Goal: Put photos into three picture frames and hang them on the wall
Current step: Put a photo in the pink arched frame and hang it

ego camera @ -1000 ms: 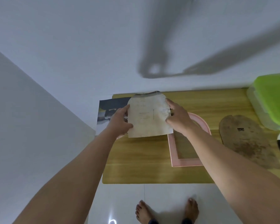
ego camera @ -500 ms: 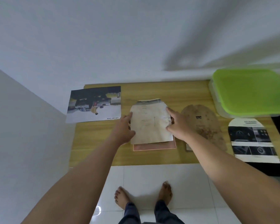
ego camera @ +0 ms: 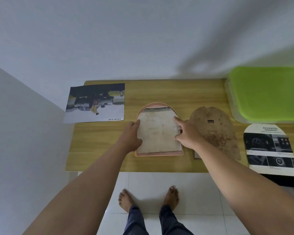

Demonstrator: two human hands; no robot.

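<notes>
- The photo sheet (ego camera: 158, 131) lies pale side up in the pink arched frame (ego camera: 159, 154), mid-bench (ego camera: 100, 150). Our left hand (ego camera: 131, 134) rests open against its left edge. Our right hand (ego camera: 188, 134) presses its upper right edge with a straight forefinger and grips nothing.
- To seat it well, we should steady the left side, then tuck each edge inside the rim before adding the brown backing board (ego camera: 215, 131).
- Legible: "SMART CAB" on the car print (ego camera: 95, 104); "ADVANCED" on the arch-cut print (ego camera: 270, 148).

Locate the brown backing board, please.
Head view: the brown backing board lies right of centre, between the pink frame and the arched print, beside the right hand.
</notes>
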